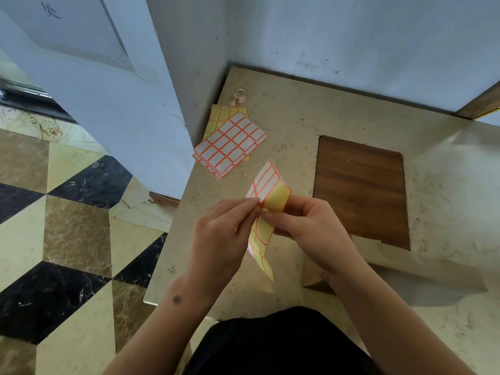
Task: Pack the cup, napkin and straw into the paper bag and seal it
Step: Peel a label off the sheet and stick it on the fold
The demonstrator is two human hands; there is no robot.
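Both hands hold a sticker sheet (266,182) with yellow backing and orange-edged white labels, raised above the table. My left hand (221,234) pinches a label at the sheet's bent middle. My right hand (308,226) grips the sheet from the right, folding its yellow back over. The paper bag (433,274) lies flat on the table under and to the right of my right forearm, partly hidden by it. No cup, napkin or straw is in view.
A stack of more label sheets (230,144) lies at the table's far left. A small tape roll (239,94) stands behind it. A brown wooden board (362,190) rests on the beige stone table (297,109). Walls close the back; tiled floor lies left.
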